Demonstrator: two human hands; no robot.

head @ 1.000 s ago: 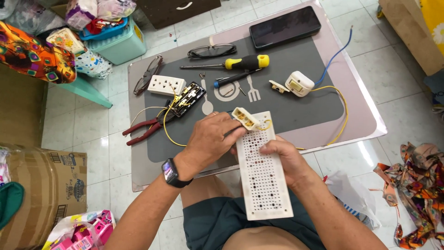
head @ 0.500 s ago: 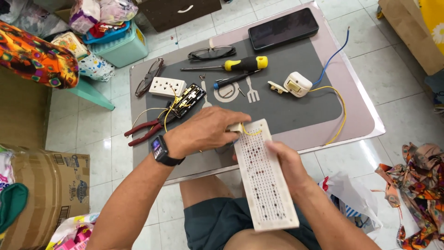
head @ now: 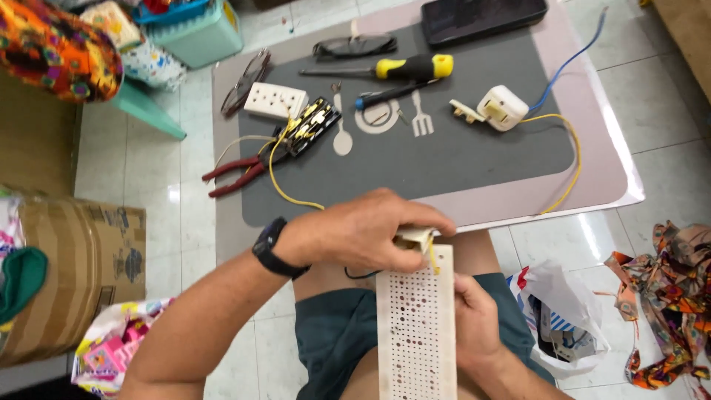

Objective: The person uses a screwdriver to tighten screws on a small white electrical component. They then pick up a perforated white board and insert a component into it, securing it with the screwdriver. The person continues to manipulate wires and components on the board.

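Gripping a small cream-coloured electrical part [head: 415,238] between thumb and curled fingers, the left hand [head: 363,233] presses it against the top end of a long white perforated board [head: 416,326] that lies lengthwise over the person's lap, below the near edge of the table. A black watch [head: 272,248] sits on that wrist. The right hand [head: 474,322] is closed around the board's right edge at about four o'clock from the left hand, thumb on the perforated face and fingers hidden behind. A yellow wire [head: 285,189] runs from the held part toward eleven o'clock, up to a black terminal block [head: 311,127] on the grey place mat [head: 444,159]. Touching that block at its ten o'clock lies a white socket plate [head: 275,100]; red-handled pliers [head: 237,172] lie at its seven o'clock, at the mat's left edge. At twelve o'clock from the hands a yellow-and-black screwdriver [head: 404,68] lies across the mat's far side, with a blue-handled screwdriver [head: 385,95] just below it. A white plug [head: 500,108] sits at one o'clock, trailing blue and yellow leads. A dark phone [head: 481,16] rests at the table's far edge, and dark glasses [head: 354,47] lie near the yellow screwdriver's tip.
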